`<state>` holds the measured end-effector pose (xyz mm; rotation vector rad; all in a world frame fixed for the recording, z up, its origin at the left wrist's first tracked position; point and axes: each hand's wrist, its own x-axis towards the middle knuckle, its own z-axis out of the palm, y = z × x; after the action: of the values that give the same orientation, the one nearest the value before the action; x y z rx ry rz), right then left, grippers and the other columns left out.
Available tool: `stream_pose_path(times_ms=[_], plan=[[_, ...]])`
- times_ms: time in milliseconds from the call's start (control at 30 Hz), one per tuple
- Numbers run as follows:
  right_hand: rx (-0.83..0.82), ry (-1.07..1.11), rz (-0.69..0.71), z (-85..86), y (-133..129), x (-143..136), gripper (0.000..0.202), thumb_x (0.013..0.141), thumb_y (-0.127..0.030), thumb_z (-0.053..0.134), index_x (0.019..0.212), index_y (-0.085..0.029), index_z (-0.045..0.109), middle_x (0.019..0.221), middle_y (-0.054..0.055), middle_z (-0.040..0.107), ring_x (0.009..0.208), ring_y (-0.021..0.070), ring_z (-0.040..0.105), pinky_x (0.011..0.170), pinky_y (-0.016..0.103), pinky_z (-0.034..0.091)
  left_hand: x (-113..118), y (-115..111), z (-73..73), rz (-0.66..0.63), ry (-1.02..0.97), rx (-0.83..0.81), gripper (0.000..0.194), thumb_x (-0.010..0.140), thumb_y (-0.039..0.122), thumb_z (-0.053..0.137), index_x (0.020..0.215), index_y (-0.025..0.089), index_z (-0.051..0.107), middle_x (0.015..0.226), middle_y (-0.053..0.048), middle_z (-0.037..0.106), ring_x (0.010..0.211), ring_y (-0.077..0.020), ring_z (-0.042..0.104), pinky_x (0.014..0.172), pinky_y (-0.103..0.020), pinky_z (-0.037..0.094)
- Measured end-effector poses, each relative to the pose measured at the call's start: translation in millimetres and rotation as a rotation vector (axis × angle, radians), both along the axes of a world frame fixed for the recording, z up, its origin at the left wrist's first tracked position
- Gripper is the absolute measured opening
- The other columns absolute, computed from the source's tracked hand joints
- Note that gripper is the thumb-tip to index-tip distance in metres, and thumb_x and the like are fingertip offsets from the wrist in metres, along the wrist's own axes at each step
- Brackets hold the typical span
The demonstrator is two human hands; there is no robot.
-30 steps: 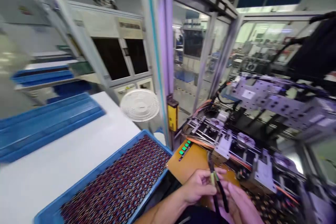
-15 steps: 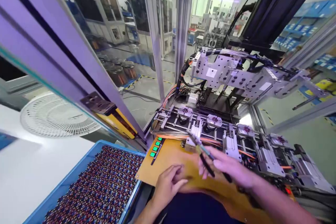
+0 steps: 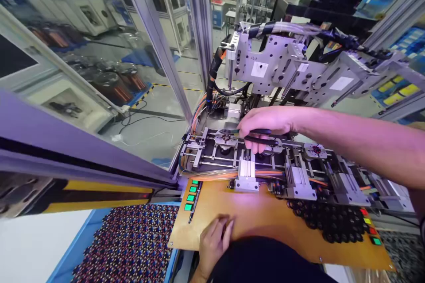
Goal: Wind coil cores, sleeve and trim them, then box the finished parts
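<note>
My right hand [image 3: 264,121] reaches over the row of metal fixtures at the back of the bench. It is closed around pliers [image 3: 260,141] with black handles. Their tip points left, toward the leftmost round holder [image 3: 226,138], which has a small dark red part in its middle; whether they touch it I cannot tell. Behind my fingers, the second holder [image 3: 275,146] is partly hidden. Near the front edge of the tan board [image 3: 262,212] lies my left hand [image 3: 215,241], its fingers curled in with nothing visible in them.
A blue tray [image 3: 83,234] full of small multicoloured parts stands at left. Black ring-like parts [image 3: 332,221] are heaped on the board's right side, beside coloured buttons [image 3: 372,231]. Green buttons [image 3: 190,197] line the left. A metal machine head [image 3: 279,64] hangs above the fixtures.
My right hand has moved with the pliers from above the board back to the fixtures. My left hand has stayed near the board's edge, its fingers more curled. The view has tilted down.
</note>
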<state>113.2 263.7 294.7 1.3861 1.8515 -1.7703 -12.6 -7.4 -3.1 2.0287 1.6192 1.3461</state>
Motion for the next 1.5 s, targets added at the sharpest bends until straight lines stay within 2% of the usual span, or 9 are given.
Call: stream_pose_path(times_ms=[167,300,500,633,767,1067,1267,1367,1500], plan=[[0.016,-0.144,0.052,-9.5,9.2,-18.1,0.02,0.082,-0.025,0.055,0.073,-0.009,0.061,0.06,0.007,0.063,0.042,0.012,0.058,0.035,0.019,0.046,-1.2,1.2,-2.2,-0.011,0.027,-0.001,0.013,0.093,0.016,0.061,0.106,0.018,0.063,0.086,-0.005,0.075,0.076,-0.0139,0.074,0.071,-0.021,0.059],[0.015,-0.135,0.029,-19.6,15.1,-17.8,0.019,0.079,-0.028,0.06,0.069,-0.012,0.062,0.055,0.004,0.059,0.045,0.0115,0.058,0.037,0.019,0.047,-4.6,-0.4,-2.0,-0.012,0.041,-0.019,0.012,0.097,0.022,0.055,0.104,0.019,0.064,0.085,-0.007,0.075,0.075,-0.0154,0.074,0.071,-0.023,0.059],[-0.044,-0.087,-0.015,-25.6,20.1,-17.0,0.017,0.075,-0.027,0.071,0.069,-0.013,0.064,0.055,0.002,0.053,0.048,0.0131,0.058,0.043,0.023,0.053,-4.2,-1.9,-4.1,0.067,0.053,-0.049,0.033,0.099,0.02,0.044,0.069,0.021,0.058,0.058,-0.001,0.064,0.051,-0.0132,0.065,0.055,-0.021,0.053],[0.002,-0.17,-0.049,-19.8,15.5,-21.6,0.016,0.08,-0.024,0.065,0.072,-0.01,0.064,0.06,0.003,0.056,0.057,0.0148,0.063,0.052,0.024,0.056,0.3,-2.8,-2.4,0.106,0.025,-0.108,0.008,0.094,0.023,0.058,0.091,0.018,0.064,0.074,-0.003,0.074,0.052,-0.0112,0.066,0.057,-0.021,0.054],[0.015,-0.166,-0.049,-17.8,14.1,-23.9,0.014,0.08,-0.023,0.064,0.076,-0.009,0.063,0.062,0.001,0.056,0.063,0.0137,0.065,0.056,0.021,0.056,1.1,-3.2,-1.8,0.098,0.009,-0.129,0.014,0.093,0.026,0.061,0.104,0.017,0.064,0.086,-0.006,0.079,0.05,-0.0097,0.066,0.056,-0.02,0.054],[0.05,-0.108,-0.013,-24.2,8.4,-23.5,0.012,0.081,-0.019,0.059,0.075,-0.009,0.061,0.064,0.004,0.06,0.058,0.0153,0.064,0.048,0.022,0.053,-1.0,-3.6,-3.9,0.053,-0.004,-0.119,0.013,0.092,0.019,0.062,0.104,0.018,0.063,0.098,-0.009,0.078,0.07,-0.0146,0.075,0.066,-0.023,0.059],[0.095,0.143,0.02,4.8,-0.3,6.0,0.018,0.086,-0.019,0.06,0.073,-0.008,0.063,0.068,0.003,0.061,0.05,0.0078,0.058,0.045,0.016,0.047,-0.9,-4.1,-6.3,0.06,0.014,-0.1,0.008,0.093,0.021,0.06,0.101,0.019,0.063,0.093,-0.008,0.078,0.07,-0.0152,0.075,0.065,-0.023,0.059],[0.063,0.074,-0.024,15.8,4.8,38.4,0.019,0.079,-0.027,0.07,0.073,-0.009,0.066,0.063,0.0,0.06,0.053,0.008,0.06,0.045,0.014,0.047,-2.6,-2.5,-4.0,0.051,0.031,-0.078,0.007,0.094,0.023,0.058,0.097,0.019,0.064,0.089,-0.006,0.078,0.067,-0.0142,0.074,0.064,-0.022,0.058],[-0.007,-0.054,-0.056,11.4,6.4,84.0,0.026,0.072,-0.035,0.075,0.068,-0.01,0.067,0.055,0.0,0.058,0.047,0.0078,0.056,0.042,0.015,0.046,-4.9,2.5,2.4,0.008,0.051,-0.041,0.014,0.097,0.027,0.054,0.092,0.019,0.065,0.08,-0.003,0.076,0.066,-0.0131,0.073,0.065,-0.019,0.056]])
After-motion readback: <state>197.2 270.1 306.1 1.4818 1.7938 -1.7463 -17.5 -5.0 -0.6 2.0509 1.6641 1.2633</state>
